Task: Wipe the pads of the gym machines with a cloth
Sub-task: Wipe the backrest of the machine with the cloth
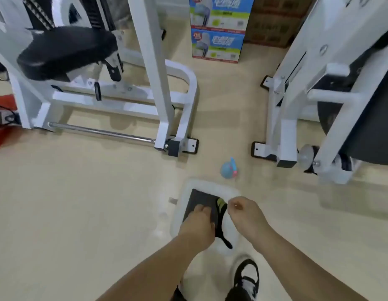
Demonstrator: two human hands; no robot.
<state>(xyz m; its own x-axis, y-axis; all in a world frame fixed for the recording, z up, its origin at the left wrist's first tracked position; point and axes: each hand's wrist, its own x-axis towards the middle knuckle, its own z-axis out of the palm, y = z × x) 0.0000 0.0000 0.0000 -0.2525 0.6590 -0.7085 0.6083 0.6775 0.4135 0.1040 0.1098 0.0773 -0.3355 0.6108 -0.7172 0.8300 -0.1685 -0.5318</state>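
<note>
Over the white basin's rim (pixel 184 198), left hand (pixel 199 222) gripping the dark cloth (pixel 201 197), right hand (pixel 245 210) fisted alongside.

Both forearms are bare from the lower edge of the picture up to the wrists, with no sleeve, watch, band or glove showing. The left hand (pixel 199 218) and right hand (pixel 245 211) carry no rings that can be made out. Below the right hand, a black-and-white sneaker (pixel 246 276) shows, with dark laces and white panels. Below the left hand, a small patch of dark clothing (pixel 179 295) shows at the edge.
</note>
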